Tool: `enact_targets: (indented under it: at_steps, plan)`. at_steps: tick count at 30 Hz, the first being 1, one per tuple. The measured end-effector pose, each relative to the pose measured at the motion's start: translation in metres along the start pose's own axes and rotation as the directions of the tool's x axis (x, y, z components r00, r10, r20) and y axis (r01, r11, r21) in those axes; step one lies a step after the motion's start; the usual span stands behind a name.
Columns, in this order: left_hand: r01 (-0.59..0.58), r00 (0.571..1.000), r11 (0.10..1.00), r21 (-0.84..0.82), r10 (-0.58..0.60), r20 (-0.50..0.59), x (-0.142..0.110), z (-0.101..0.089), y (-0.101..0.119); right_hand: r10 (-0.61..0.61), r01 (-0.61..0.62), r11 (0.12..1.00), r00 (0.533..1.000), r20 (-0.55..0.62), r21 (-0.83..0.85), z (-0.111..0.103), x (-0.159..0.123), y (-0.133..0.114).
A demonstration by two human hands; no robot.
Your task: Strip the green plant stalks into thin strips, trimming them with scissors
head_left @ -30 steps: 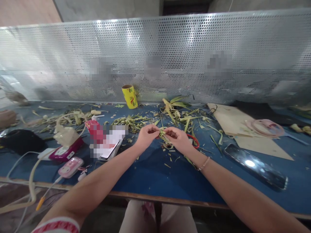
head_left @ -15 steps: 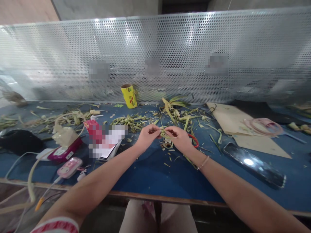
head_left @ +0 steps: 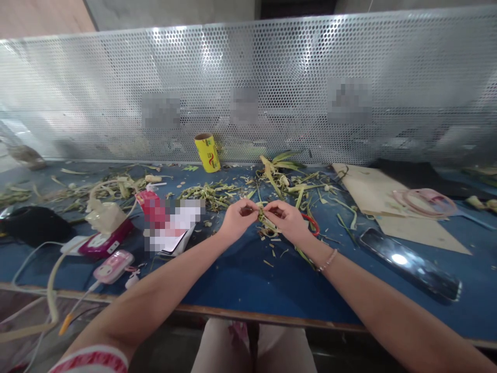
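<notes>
My left hand (head_left: 239,221) and my right hand (head_left: 288,221) meet over the middle of the blue table, fingertips pinched almost together. Between them is a small green plant piece (head_left: 261,212), mostly covered by the fingers; its exact kind is unclear. Under and around the hands lie trimmed scraps (head_left: 267,231) of pale green stalk. A red loop, perhaps a handle (head_left: 315,224), shows just right of my right hand. Behind the hands sits a heap of long green leaves and stalks (head_left: 277,176), and a pile of short green stems (head_left: 209,196) lies to their left.
A yellow roll (head_left: 207,153) stands before the perforated metal screen (head_left: 279,67). At right lie a phone (head_left: 409,264), brown card (head_left: 423,234) and a pink looped item (head_left: 423,202). Cables, a pink device (head_left: 113,266), a red box (head_left: 150,207) and papers (head_left: 180,228) crowd the left.
Both hands stay in nearly the same place, with the fingertips shifted slightly around the green piece. The whole view has moved a little.
</notes>
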State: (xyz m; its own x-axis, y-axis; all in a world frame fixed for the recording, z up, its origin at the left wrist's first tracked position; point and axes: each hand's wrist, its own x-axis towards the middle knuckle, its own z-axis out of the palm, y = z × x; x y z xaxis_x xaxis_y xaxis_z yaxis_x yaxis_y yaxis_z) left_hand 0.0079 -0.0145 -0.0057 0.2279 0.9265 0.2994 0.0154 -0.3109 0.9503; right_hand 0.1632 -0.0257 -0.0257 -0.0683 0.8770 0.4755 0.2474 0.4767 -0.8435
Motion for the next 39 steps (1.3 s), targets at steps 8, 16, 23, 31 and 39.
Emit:
enact_targets:
  at_steps: [8,16,23,31,39]
  plan:
    - [0.026,0.999,1.000,-0.010,-0.025,0.020,0.0009,-0.0014,0.0004,0.010,-0.010,1.000,1.000,-0.003,-0.012,0.0004,0.0001,0.0008]
    - [0.070,0.998,0.988,-0.140,-0.070,0.003,0.0016,-0.0018,-0.0034,-0.130,0.129,0.991,0.992,-0.006,-0.021,-0.0005,0.0022,0.0026]
    - [0.072,0.997,0.992,-0.106,-0.069,0.030,0.0013,-0.0013,-0.0024,-0.027,0.026,0.997,1.000,-0.012,-0.077,-0.0012,0.0026,0.0088]
    - [0.018,0.999,0.999,-0.038,-0.016,0.046,0.0017,-0.0030,-0.0025,-0.001,-0.003,0.997,0.998,-0.057,-0.078,0.0015,0.0023,0.0033]
    - [0.079,0.996,0.992,-0.098,-0.074,0.052,0.0003,-0.0004,-0.0036,0.075,-0.072,0.994,0.997,-0.034,0.085,0.0019,0.0019,0.0035]
